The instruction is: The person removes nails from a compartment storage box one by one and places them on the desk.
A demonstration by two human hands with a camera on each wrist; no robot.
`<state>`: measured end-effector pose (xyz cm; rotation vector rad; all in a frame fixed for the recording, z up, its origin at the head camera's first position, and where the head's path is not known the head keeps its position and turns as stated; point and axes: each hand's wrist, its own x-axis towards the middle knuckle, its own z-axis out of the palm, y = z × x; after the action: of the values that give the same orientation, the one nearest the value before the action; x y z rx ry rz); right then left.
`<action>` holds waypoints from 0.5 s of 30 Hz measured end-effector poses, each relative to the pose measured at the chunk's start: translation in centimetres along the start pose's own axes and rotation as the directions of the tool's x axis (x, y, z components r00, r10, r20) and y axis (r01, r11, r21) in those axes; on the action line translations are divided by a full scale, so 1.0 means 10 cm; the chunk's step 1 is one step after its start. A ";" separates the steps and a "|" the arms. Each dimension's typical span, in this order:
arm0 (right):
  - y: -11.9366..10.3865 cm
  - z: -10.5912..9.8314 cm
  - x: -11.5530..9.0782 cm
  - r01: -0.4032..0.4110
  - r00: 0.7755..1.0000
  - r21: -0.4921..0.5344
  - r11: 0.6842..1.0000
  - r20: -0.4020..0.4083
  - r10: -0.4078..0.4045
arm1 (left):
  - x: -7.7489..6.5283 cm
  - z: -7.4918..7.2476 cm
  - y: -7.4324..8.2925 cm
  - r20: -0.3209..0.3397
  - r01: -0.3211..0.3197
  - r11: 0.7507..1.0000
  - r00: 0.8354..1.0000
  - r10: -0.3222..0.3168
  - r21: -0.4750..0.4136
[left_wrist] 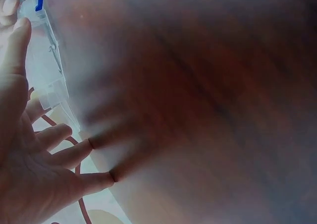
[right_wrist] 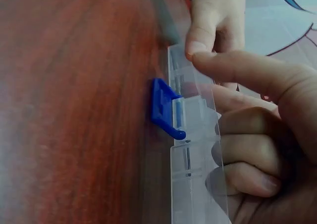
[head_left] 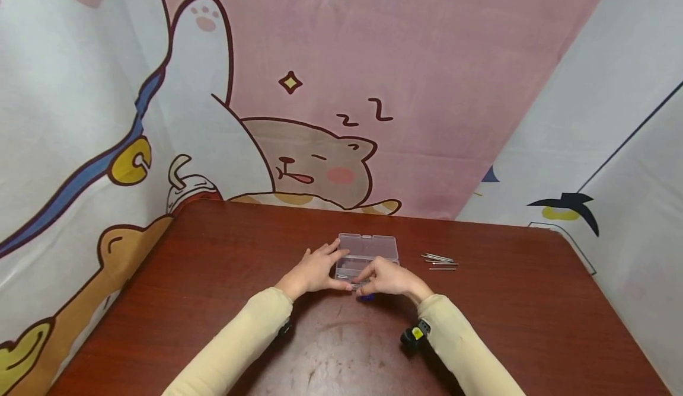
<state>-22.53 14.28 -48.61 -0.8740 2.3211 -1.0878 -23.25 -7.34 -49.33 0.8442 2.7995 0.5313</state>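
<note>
A clear plastic box (head_left: 369, 248) lies on the table with its lid raised at the back. Its blue latch (right_wrist: 161, 105) hangs open at the front. My left hand (head_left: 317, 270) steadies the left side, thumb along the front edge, other fingers spread and fairly straight. My right hand (head_left: 392, 276) bends over the front: its thumb lies outside the clear wall, and curled fingers show through the plastic behind it. Anything between those fingertips is hidden. Thin metal rods (right_wrist: 188, 159) lie in the front compartment.
Several loose thin metal rods (head_left: 440, 259) lie on the reddish-brown wooden table (head_left: 507, 301), right of the box. A cartoon-printed cloth (head_left: 453, 88) hangs behind the table's far edge.
</note>
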 end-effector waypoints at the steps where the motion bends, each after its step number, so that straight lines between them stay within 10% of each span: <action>1: 0.01 -0.01 0.01 -0.005 1.000 0.015 1.000 0.003 0.005 | 0.00 0.00 0.00 0.001 0.000 1.000 1.000 0.000 0.003; 15: 0.07 0.08 -0.03 -0.035 0.985 0.075 0.997 -0.166 0.047 | 0.02 0.04 -0.02 0.011 0.015 1.000 1.000 -0.015 -0.020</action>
<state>-22.10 14.46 -49.64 -0.7296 2.4065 -1.2622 -23.39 -7.24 -49.79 0.8189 2.7834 0.5493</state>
